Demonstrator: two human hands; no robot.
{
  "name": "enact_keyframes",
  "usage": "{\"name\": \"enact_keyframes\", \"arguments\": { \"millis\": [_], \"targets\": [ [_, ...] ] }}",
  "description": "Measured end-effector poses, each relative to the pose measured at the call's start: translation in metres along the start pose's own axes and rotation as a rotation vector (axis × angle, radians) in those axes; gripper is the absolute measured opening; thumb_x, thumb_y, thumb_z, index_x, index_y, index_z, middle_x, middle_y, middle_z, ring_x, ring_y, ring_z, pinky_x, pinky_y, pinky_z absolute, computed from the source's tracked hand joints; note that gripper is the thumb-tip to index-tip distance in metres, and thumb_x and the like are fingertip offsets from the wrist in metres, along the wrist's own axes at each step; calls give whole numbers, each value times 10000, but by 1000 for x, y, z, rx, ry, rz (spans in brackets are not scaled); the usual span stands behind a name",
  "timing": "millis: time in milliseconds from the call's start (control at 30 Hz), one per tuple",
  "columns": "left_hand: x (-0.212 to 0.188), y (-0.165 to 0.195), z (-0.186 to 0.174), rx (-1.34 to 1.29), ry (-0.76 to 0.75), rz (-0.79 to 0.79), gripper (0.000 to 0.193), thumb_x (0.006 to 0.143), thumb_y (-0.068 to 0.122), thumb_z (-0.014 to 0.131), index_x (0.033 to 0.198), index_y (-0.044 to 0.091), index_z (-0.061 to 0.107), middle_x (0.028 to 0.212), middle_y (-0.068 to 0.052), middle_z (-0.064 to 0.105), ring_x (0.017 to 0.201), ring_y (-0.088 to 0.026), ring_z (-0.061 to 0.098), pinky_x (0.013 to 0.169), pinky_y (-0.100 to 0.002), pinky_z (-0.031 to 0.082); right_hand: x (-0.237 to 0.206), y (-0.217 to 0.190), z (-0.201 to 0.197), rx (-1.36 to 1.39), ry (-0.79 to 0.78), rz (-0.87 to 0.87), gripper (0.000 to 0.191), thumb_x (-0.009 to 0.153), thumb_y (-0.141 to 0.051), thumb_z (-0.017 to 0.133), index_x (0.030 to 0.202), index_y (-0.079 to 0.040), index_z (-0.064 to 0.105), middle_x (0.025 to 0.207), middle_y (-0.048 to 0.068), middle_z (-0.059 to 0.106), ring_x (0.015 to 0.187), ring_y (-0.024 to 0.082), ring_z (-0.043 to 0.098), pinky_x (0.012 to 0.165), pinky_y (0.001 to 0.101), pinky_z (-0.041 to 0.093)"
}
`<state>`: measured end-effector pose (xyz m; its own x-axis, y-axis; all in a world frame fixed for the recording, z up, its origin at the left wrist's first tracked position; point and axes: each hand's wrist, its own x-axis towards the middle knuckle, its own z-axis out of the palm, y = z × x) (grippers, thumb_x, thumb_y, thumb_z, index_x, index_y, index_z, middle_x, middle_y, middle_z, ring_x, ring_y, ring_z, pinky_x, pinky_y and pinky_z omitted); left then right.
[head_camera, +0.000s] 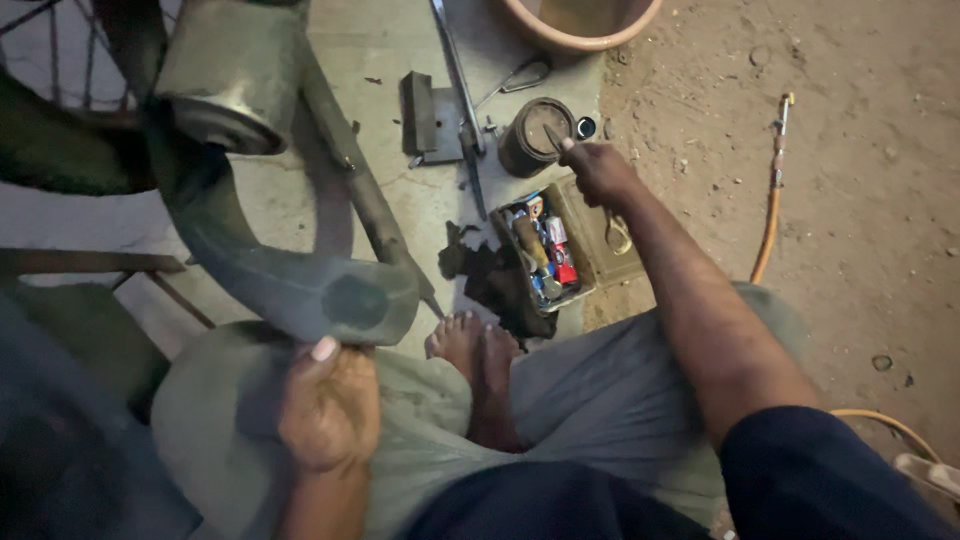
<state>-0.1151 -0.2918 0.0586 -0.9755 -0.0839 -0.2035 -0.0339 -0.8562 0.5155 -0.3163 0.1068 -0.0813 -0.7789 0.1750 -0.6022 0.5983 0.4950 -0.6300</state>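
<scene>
My left hand grips a stretched black rubber inner tube low at the left, its thumb pressed beside a round dark patch on the tube. My right hand reaches forward and holds a thin tool whose tip dips into a small round tin. Just below that hand lies an open metal box filled with small colourful items. My bare feet rest between the tube and the box.
A bicycle wheel stands at top left. Scissors, a long metal bar and a dark block lie on the concrete slab. A clay-coloured basin sits at top. An orange hose runs over the dirt at right.
</scene>
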Motion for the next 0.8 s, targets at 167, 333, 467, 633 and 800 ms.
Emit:
{"name": "enact_keyframes", "arguments": {
  "millis": [167,333,467,633,800],
  "targets": [
    [3,1,2,43,58,-14,466,961,163,571,1388,-23,600,1423,-137,613,1390,-281,525,1251,-468,307,6,14,-34,51,-16,68,411,997,-434,637,988,-27,695,753,93,701,514,155,595,443,319,446],
    [5,2,7,17,36,-11,467,973,149,578,1401,-36,584,1439,-140,599,1418,-287,505,1286,-482,285,2,20,-39,-46,2,151,360,976,-346,703,880,1,714,719,118,699,502,182,595,432,345,440],
    [4,5,12,16,46,-19,477,957,147,583,1403,-23,566,1436,-122,598,1421,-271,499,1283,-480,286,5,19,-32,35,-11,180,339,955,-310,733,846,10,708,702,108,693,484,174,587,432,331,454],
    [5,7,16,29,48,-33,504,955,163,586,1421,-25,559,1414,-119,604,1398,-263,504,1270,-460,278,10,18,-28,58,-23,200,352,964,-307,719,826,15,686,683,107,671,465,178,549,417,344,425],
    [6,8,18,26,54,-46,487,959,178,594,1399,-30,567,1399,-130,613,1374,-268,516,1231,-456,292,12,17,-27,2,-21,231,347,999,-282,649,815,11,671,656,96,637,462,173,536,410,347,417]
  ]
}}
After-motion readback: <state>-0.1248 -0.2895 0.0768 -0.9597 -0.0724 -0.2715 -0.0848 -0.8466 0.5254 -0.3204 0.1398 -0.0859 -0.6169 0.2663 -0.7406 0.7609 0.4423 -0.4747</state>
